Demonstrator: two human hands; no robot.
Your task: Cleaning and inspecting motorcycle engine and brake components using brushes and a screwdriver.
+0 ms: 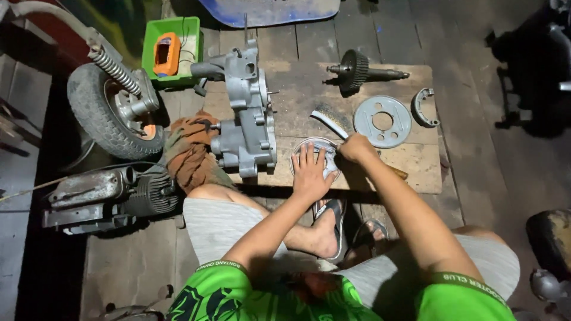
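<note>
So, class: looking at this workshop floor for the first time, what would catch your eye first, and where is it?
Probably the two bare hands at the centre: the left hand presses flat on a round grey metal plate on the wooden board, while the right hand works a wire brush over it. Next, the large grey cast engine casing just left of them, and the bright green plastic tray at upper left.

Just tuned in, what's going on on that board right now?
A person sits on the floor at a wooden board. The left hand presses flat on a round metal plate, while the right hand holds a wire brush against it. Beside them lie a grey engine casing, a second disc, a geared shaft and a brake shoe.
</note>
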